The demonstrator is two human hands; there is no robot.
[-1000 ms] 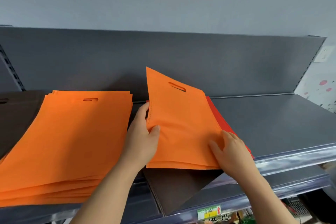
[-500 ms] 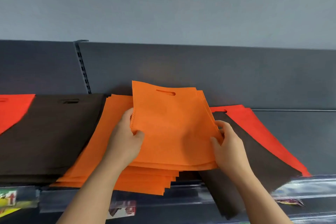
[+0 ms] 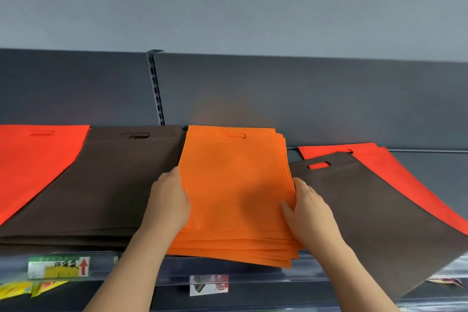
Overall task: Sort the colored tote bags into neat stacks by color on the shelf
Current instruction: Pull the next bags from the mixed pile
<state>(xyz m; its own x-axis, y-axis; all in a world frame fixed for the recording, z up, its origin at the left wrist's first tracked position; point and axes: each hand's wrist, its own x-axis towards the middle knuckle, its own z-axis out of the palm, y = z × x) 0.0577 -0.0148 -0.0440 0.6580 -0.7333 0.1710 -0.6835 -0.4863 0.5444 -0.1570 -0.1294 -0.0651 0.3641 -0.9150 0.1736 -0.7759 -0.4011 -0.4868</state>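
A stack of orange tote bags [image 3: 235, 185] lies on the dark shelf [image 3: 430, 167], its front edge over the shelf lip. My left hand [image 3: 169, 200] presses flat against the stack's left edge. At the right edge, my right hand [image 3: 309, 213] has its thumb on top of the bags and its fingers along their side. Left of the orange stack lies a brown stack [image 3: 109, 185], and further left a red stack [image 3: 33, 164]. To the right, a loose brown bag [image 3: 374, 223] lies askew over red bags [image 3: 405, 177].
The grey back panel [image 3: 304, 99] with a slotted upright [image 3: 157, 94] rises behind the bags. Price labels [image 3: 58, 266] sit on the shelf's front rail. Bare shelf shows at the far right.
The orange bags I was carrying have come down onto the orange stack. My left thumb is off the top of the bags. The view has swung left, showing the brown and red stacks.
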